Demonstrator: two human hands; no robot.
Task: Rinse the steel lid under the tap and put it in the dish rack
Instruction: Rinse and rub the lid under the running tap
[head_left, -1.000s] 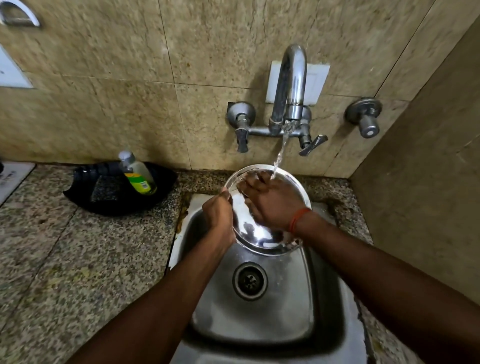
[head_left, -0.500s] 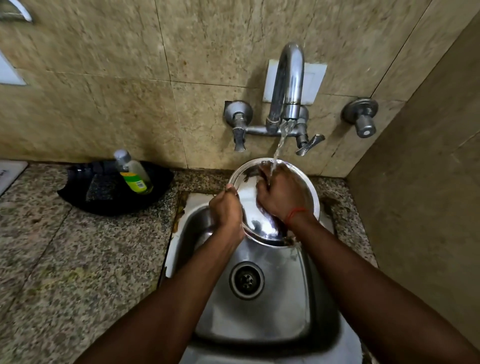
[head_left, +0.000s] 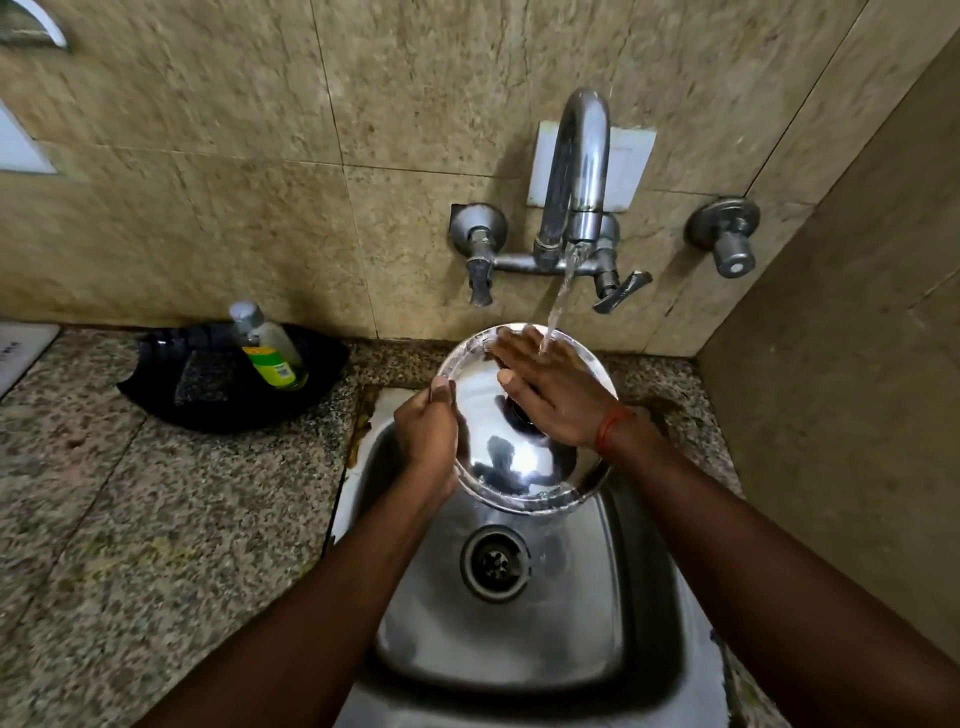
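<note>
The round steel lid (head_left: 519, 467) is tilted over the back of the sink, under the tap (head_left: 576, 171). A thin stream of water (head_left: 558, 306) falls from the tap onto my right hand. My left hand (head_left: 428, 431) grips the lid's left rim, thumb on top. Fingers spread, my right hand (head_left: 556, 395) lies flat on the lid's face, a red thread around its wrist. The lid's middle is partly hidden under that palm. No dish rack is in view.
The steel sink (head_left: 524, 649) with its drain (head_left: 494, 563) lies below the lid. A black tray (head_left: 208, 410) on the granite counter (head_left: 130, 519) holds a soap bottle (head_left: 270, 348). Tap handles (head_left: 621, 291) and a wall valve (head_left: 727, 239) stick out from the tiled wall.
My right hand has spread out flat and slid up across the lid's face. The lid has tipped so more of its shiny surface shows. My left hand keeps its grip on the rim.
</note>
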